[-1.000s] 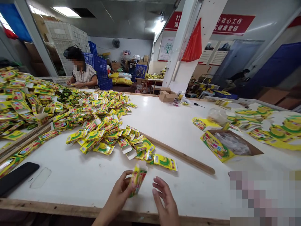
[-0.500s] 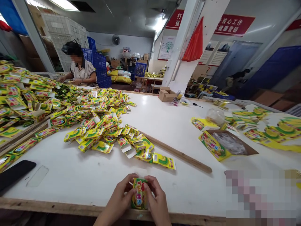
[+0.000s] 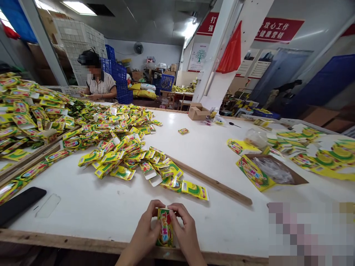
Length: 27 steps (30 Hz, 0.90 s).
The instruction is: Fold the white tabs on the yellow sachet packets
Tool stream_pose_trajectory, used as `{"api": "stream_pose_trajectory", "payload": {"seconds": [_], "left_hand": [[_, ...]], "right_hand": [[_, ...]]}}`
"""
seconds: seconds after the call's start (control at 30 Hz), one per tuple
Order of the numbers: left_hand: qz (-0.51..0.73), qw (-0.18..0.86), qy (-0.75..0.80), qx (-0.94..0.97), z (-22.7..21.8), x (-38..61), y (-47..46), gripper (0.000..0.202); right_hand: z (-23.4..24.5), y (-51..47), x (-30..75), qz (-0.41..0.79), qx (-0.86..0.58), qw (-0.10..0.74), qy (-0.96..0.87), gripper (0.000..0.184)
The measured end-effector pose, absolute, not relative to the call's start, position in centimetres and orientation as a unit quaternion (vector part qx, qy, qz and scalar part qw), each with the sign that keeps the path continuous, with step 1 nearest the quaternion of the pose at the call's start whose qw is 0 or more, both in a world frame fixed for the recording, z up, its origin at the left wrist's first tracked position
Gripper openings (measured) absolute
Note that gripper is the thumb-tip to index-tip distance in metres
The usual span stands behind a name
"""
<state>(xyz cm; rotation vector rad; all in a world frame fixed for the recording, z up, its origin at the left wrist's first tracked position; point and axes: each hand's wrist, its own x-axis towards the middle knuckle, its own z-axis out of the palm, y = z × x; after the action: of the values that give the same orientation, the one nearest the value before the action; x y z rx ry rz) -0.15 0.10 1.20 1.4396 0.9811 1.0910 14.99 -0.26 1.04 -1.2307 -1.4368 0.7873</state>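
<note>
A small yellow-green candy box (image 3: 165,229) with "TWINS" lettering stands upright at the table's front edge, between my two hands. My left hand (image 3: 146,229) grips its left side, thumb on the front and fingers bent round the top. On the other side, my right hand (image 3: 185,228) has its thumb and fingertips at the top right corner, where the end flap is. Beyond them lies a heap of similar boxes (image 3: 122,151), some with white flaps sticking out. One box (image 3: 195,190) at the heap's right end lies closest to my hands.
A wooden strip (image 3: 213,181) lies slantwise across the white table (image 3: 222,221). To the right are an open display carton (image 3: 256,173) with plastic bags and stacked flat cartons (image 3: 327,155). A phone (image 3: 22,205) lies left. Across the table sits a co-worker (image 3: 100,83).
My right fingers have shifted at the top of the box, closer to the flap. A small packet now lies on the far part of the table. The co-worker's hands have moved.
</note>
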Motion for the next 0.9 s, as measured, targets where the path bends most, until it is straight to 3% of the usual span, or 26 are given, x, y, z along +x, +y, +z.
{"api": "stream_pose_trajectory", "payload": {"seconds": [0.07,0.47,0.77,0.9], "left_hand": [[0.448,0.492,0.431,0.610,1.3,0.1,0.2,0.012],[0.476,0.481,0.494,0.546,1.2,1.1,1.2,0.014],[0.462,0.518,0.440,0.570,-0.2,0.2,0.2,0.021],[0.471,0.552,0.449,0.521,-1.6,0.4,0.0,0.040]], "right_hand": [[1.5,-0.3,14.9,0.324,-0.507,0.517,-0.608,0.019],[1.0,0.7,15.0,0.377,-0.561,0.490,-0.551,0.024],[0.6,-1.0,15.5,0.397,-0.505,0.486,-0.593,0.022],[1.0,1.5,19.8,0.312,-0.570,0.496,-0.577,0.032]]}}
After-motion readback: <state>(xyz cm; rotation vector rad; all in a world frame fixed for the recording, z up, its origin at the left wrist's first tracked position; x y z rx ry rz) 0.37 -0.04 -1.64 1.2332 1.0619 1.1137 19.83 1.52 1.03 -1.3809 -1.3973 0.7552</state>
